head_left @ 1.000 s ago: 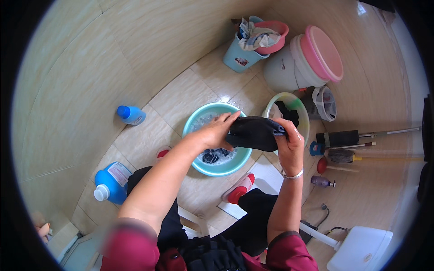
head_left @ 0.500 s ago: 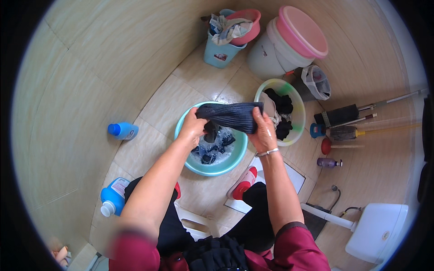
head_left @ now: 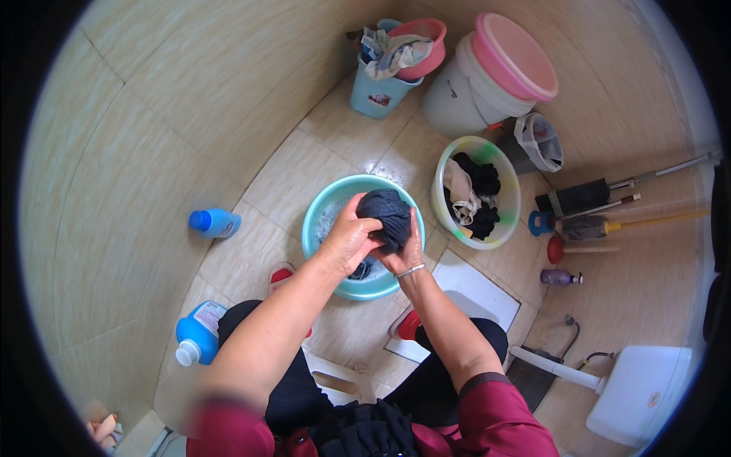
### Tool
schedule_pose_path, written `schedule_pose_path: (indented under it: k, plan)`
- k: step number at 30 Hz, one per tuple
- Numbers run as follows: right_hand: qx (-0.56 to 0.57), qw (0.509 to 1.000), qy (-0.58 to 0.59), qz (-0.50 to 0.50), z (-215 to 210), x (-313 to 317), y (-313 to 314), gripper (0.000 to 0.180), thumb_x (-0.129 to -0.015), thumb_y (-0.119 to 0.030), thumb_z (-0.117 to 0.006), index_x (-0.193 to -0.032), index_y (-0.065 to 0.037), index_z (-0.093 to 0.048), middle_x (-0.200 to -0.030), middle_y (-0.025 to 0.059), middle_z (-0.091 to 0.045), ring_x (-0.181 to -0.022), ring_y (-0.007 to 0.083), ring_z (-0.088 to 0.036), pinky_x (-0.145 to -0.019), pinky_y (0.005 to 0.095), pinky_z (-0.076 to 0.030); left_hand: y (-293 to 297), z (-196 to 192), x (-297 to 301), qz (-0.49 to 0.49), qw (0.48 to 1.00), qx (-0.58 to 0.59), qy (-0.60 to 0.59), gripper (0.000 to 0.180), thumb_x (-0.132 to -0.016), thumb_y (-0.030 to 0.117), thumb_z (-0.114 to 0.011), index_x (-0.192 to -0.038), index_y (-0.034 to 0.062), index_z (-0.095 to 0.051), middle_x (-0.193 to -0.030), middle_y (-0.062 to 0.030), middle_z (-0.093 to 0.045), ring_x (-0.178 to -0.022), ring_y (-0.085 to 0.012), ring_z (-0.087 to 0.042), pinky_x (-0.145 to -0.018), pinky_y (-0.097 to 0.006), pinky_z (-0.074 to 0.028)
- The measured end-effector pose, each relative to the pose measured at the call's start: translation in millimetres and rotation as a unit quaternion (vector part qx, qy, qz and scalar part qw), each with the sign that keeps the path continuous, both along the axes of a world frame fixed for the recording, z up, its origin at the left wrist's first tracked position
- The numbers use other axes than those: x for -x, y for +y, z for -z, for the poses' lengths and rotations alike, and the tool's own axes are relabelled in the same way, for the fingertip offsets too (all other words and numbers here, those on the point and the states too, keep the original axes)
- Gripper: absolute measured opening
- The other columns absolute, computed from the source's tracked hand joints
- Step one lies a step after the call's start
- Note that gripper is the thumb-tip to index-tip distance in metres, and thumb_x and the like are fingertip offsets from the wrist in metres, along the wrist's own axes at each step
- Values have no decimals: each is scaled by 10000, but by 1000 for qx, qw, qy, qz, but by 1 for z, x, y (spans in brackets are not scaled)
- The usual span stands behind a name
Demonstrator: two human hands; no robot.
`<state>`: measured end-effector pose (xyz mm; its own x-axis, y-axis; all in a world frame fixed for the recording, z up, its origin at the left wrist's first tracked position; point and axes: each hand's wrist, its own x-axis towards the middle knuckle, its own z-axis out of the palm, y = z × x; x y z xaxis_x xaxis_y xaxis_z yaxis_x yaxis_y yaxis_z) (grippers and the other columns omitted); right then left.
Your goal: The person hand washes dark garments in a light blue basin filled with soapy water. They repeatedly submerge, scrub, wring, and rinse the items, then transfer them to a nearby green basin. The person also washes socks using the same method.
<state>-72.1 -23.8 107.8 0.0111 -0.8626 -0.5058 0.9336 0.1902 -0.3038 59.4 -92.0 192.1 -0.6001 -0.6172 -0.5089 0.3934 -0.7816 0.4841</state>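
Only one view, worn on the head. Looked straight down from high up, close over the two arms, onto the teal basin point(head_left: 327, 228) and the tiled floor point(head_left: 289, 175). Wide and round, with straight lines bent near the rim.

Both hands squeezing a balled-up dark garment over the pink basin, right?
Not quite: the basin under the hands is teal, not pink. The head view shows the left hand and right hand gripping the balled dark garment above it.

Dark cloth point(head_left: 386, 215) hides the right hand point(head_left: 406, 255) fingers.
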Motion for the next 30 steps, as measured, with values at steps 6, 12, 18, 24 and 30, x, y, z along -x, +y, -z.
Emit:
schedule_pose_path:
  k: [6,12,18,24,30]
  plan:
    - [71,993,20,89,-2,21,-15,421,-911,-348,-620,-1224,-79,-540,-1148,125,-599,-1068,289,-588,-946,446,-479,-12,-10,-24,115,975,149,-116,688,-777,-111,-552,-1392,98,-324,-1227,-153,-473,-1080,-277,-582,-836,-386,-558]
    - [40,980,174,85,-16,34,-27,274,-894,-217,-660,-1095,-50,-577,-1014,90,-635,-924,216,-629,-849,371,-523,-34,-8,-59,283,935,106,-183,757,-853,95,-656,-1456,128,-200,-1190,-190,-475,-873,-239,-641,-743,-372,-574]
    - [18,937,341,76,-37,19,-33,222,-873,-173,-684,-1010,-29,-584,-900,42,-625,-790,134,-607,-721,268,-509,-36,31,-48,66,994,-21,-86,345,-890,258,-668,-1095,70,-464,-1107,-120,-523,-943,-282,-598,-783,-438,-552]
    - [-51,930,354,90,-27,21,-36,181,-856,-141,-669,-946,-11,-581,-855,34,-597,-738,126,-578,-667,260,-487,-21,34,-32,10,983,124,-131,380,-800,-2,-700,-1115,40,-490,-1079,-101,-566,-990,-183,-578,-857,-344,-502]
    - [-115,927,354,48,3,26,-39,155,-872,-152,-604,-937,-13,-617,-848,36,-582,-713,137,-558,-663,262,-476,4,17,-22,36,814,527,-241,315,-671,-68,-671,-946,45,-565,-947,-86,-590,-909,-211,-588,-844,-314,-464]
